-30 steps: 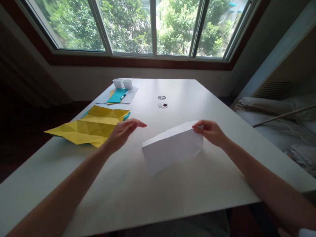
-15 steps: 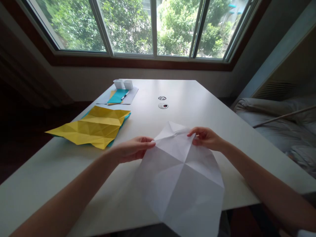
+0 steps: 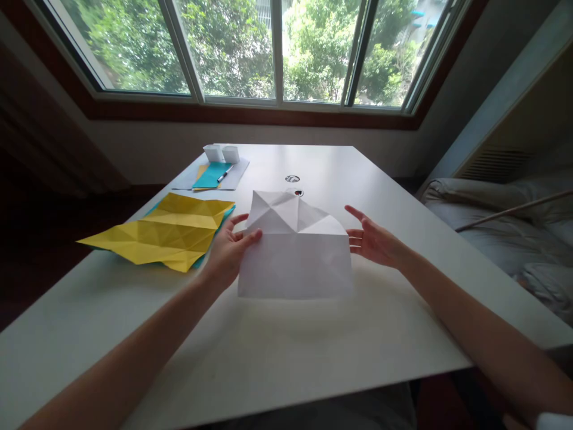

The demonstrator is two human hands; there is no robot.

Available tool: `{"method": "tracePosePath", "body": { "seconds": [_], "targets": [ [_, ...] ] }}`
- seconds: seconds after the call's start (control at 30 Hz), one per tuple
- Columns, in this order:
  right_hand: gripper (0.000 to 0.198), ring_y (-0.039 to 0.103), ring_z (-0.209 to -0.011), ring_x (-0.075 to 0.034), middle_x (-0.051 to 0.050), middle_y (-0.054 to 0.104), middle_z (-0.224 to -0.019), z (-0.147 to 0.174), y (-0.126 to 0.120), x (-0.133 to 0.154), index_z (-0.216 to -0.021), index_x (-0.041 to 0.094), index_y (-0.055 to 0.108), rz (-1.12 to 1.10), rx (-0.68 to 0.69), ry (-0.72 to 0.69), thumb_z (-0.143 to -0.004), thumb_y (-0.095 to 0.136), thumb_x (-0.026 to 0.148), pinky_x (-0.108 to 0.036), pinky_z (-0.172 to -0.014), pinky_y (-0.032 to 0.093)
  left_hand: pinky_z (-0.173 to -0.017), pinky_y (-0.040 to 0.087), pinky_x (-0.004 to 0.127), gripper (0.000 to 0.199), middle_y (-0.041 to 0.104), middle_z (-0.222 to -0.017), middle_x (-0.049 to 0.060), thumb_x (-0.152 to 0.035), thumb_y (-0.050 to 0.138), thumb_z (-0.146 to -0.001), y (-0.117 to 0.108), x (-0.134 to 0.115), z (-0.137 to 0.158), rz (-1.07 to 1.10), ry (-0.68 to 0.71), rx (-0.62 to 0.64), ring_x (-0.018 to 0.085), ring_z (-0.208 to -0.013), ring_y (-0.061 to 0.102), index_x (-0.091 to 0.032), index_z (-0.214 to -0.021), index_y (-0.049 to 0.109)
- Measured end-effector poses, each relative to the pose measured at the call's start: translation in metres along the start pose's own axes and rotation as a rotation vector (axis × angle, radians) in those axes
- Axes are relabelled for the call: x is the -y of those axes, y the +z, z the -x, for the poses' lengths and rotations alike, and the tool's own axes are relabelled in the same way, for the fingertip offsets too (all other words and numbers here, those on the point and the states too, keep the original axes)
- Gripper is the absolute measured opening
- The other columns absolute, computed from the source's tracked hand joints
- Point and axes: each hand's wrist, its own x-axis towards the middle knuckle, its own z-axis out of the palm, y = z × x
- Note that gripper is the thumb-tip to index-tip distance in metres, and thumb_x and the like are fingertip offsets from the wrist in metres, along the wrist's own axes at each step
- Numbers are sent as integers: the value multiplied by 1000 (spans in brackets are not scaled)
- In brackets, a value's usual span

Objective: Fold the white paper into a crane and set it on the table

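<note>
A white sheet of paper [image 3: 295, 263] with crossing creases in its far part is in front of me, above the table. My left hand [image 3: 230, 248] grips its left edge, thumb on top and fingers behind. At the right edge my right hand [image 3: 371, 239] has its fingers spread, the fingertips close to the paper or partly behind it; whether they touch it I cannot tell. Left of my left hand lies a creased yellow sheet [image 3: 170, 230], with teal paper [image 3: 227, 214] showing from under it.
On the white table [image 3: 277, 358], far left, are two small white paper boxes [image 3: 230, 154], teal paper [image 3: 210, 176] and a pen [image 3: 225, 174] on other sheets. Two round discs lie mid-table, the nearer [image 3: 298, 192] partly covered. Right of the table is a covered piece of furniture [image 3: 474, 209].
The white sheet has turned and moved up and away from me, off the table's near edge. My right hand has let go of it and opened; my left hand has shifted left.
</note>
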Motion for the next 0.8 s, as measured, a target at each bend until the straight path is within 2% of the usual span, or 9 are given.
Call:
{"method": "tracePosePath", "body": {
  "seconds": [0.1, 0.2, 0.3, 0.43, 0.6, 0.8],
  "targets": [
    [51, 62, -89, -17, -4, 66, -101, 0, 8, -2, -114, 29, 55, 127, -2, -96, -66, 71, 41, -33, -80, 48, -50, 50, 22, 73, 65, -67, -4, -24, 75, -63, 8, 5, 5, -29, 110, 16, 12, -52, 60, -26, -126, 38],
    [41, 62, -82, -15, -3, 67, -91, 1, 15, -7, -99, 22, 64, 241, -76, -168, -61, 76, 30, -29, -75, 49, -49, 45, 17, 46, 65, -69, -2, -27, 72, -67, 14, 9, 10, -45, 163, 43, 9, -53, 57, -22, -110, 56],
    [40, 61, -80, -15, -4, 67, -89, 0, 19, -11, -98, 20, 66, 229, -159, -232, -61, 76, 30, -29, -74, 49, -55, 46, 17, 32, 68, -78, 1, -25, 73, -65, 18, 9, 14, -42, 160, 91, 9, -63, 59, -18, -96, 66],
    [37, 61, -79, -15, -4, 68, -86, 0, 22, -13, -94, 20, 68, 249, -224, -259, -61, 76, 34, -31, -75, 49, -65, 49, 21, 44, 69, -86, 1, -19, 78, -59, 18, 10, 16, -46, 166, 198, 12, -72, 60, -21, -101, 67],
    [27, 59, -71, -14, -2, 68, -76, 1, 22, -11, -82, 20, 69, 272, -288, -290, -60, 76, 34, -29, -69, 49, -67, 49, 22, 39, 70, -85, 2, -18, 79, -57, 16, 11, 13, -50, 189, 140, 12, -71, 61, -21, -95, 70],
    [25, 58, -69, -15, -2, 64, -73, 3, 27, -11, -76, 19, 67, 294, -246, -324, -61, 75, 38, -30, -65, 48, -64, 47, 23, 30, 70, -82, 3, -24, 80, -56, 18, 9, 14, -136, 245, 86, 13, -70, 60, -19, -85, 72]
  ]
}}
